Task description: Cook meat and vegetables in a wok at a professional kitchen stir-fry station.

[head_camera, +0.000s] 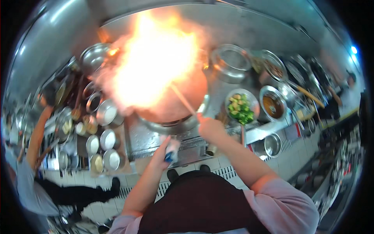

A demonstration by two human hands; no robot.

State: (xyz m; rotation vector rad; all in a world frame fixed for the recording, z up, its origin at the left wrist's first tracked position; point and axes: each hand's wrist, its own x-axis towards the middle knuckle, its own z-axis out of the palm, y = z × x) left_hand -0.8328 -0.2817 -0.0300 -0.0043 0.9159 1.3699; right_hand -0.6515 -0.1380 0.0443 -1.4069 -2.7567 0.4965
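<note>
A large bright flame (157, 58) rises over a wok (194, 84) on the range, with smoke around it. The flame hides most of the wok's inside. My right hand (212, 130) grips a long ladle-like handle (184, 101), whose far end is lost in the glare. At the near side of the wok, my left hand (162, 153) holds a white and blue cloth (173, 147). Whether the cloth is around the wok's rim or handle cannot be made out. To the right, green vegetables and pale cut pieces (241, 109) fill a perforated-looking metal bowl or strainer.
White-filled seasoning containers (108, 139) stand at the left. On the right are a bowl of brown liquid (273, 105), a metal pot (232, 68) and a strainer with brown food (274, 68). One person's arm (39, 134) reaches in at left; another person (344, 90) stands far right.
</note>
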